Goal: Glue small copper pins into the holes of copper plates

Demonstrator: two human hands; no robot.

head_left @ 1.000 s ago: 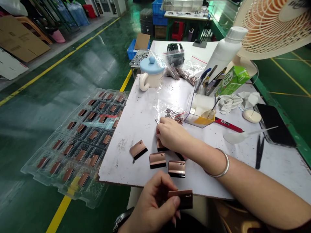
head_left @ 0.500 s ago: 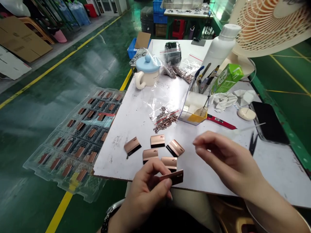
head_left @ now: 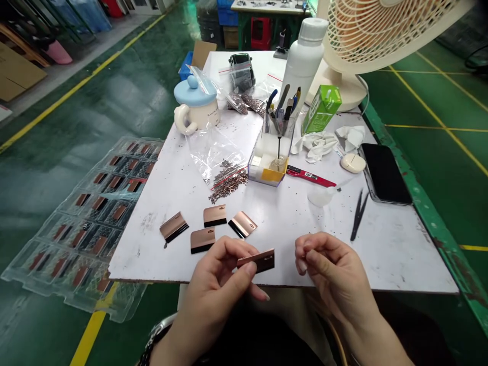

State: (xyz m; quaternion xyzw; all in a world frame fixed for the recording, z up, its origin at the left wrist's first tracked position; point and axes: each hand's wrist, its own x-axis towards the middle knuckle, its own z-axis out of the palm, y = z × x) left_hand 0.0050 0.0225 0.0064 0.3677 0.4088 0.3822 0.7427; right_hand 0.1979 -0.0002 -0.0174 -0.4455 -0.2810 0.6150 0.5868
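My left hand [head_left: 221,287] is closed on a small copper-and-black clip piece [head_left: 260,261], held edge-on over the near edge of the white table [head_left: 381,254]. My right hand [head_left: 331,274] is just to its right, its fingertips pinched together close to the piece; what they hold, if anything, is too small to see. Several more copper pieces [head_left: 214,215] lie on the table just beyond my left hand. Farther back, a pile of small metal pins [head_left: 229,183] spills from a clear plastic bag [head_left: 213,150].
A clear blister tray [head_left: 76,218] filled with copper pieces overhangs the table's left side. Farther back stand a blue-lidded mug [head_left: 196,107], a clear tool holder [head_left: 272,152], a white bottle [head_left: 303,56], a green carton [head_left: 322,109] and a fan [head_left: 373,30]. Black tweezers [head_left: 358,213] and a phone [head_left: 385,173] lie at right.
My right hand has left the pin pile and drawn back to the near edge beside the held piece, fingertips pinched. My left hand has lifted the piece up over the table edge.
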